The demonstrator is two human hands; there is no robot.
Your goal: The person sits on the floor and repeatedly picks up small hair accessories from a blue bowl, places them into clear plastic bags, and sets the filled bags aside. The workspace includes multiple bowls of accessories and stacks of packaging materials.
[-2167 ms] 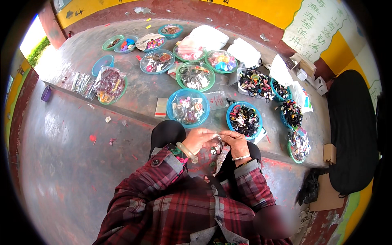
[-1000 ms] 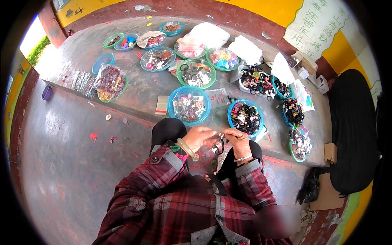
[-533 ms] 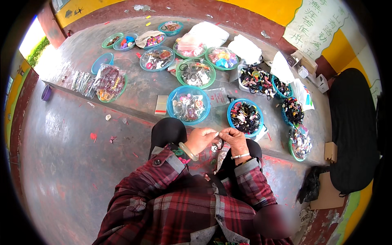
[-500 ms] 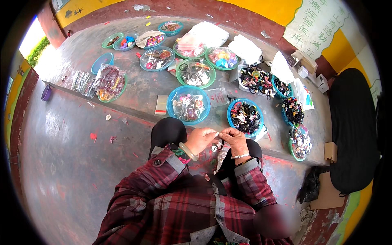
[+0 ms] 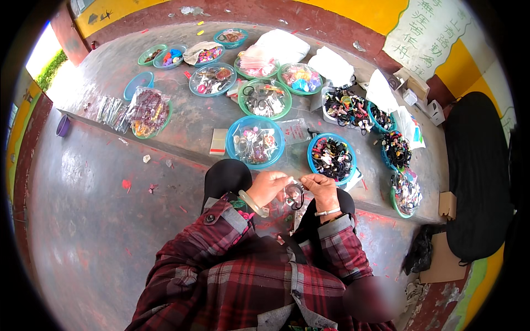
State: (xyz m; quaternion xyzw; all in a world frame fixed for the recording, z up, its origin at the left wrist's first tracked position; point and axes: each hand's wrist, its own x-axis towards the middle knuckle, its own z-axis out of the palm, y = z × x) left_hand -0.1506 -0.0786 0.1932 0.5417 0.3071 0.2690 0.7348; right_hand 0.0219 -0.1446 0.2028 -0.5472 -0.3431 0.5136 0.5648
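Note:
Above my knees, my left hand [image 5: 269,186] and my right hand [image 5: 322,193] are close together, each closed in a fingertip pinch. A black hair tie [image 5: 298,205] dangles as a loop beneath my right fingertips. Something small and pale shows at the left fingertips; its kind is too small to make out. Just beyond my right hand is a blue basket [image 5: 310,158] full of black hair ties with coloured ornaments. Beyond my left hand, another blue basket [image 5: 231,142] holds small pale and pink ornaments in clear plastic.
On the raised concrete ledge [image 5: 187,124] stand several more baskets of ornaments and hair ties, including a green basket [image 5: 290,99]. A bundle of clear packets [image 5: 113,113] lies at the left. A long black case [image 5: 477,176] leans at the right, near a cardboard piece [image 5: 443,259].
My fingertips have drawn slightly apart, the right hand shifting a little right. More of the black loop now hangs in view between my hands.

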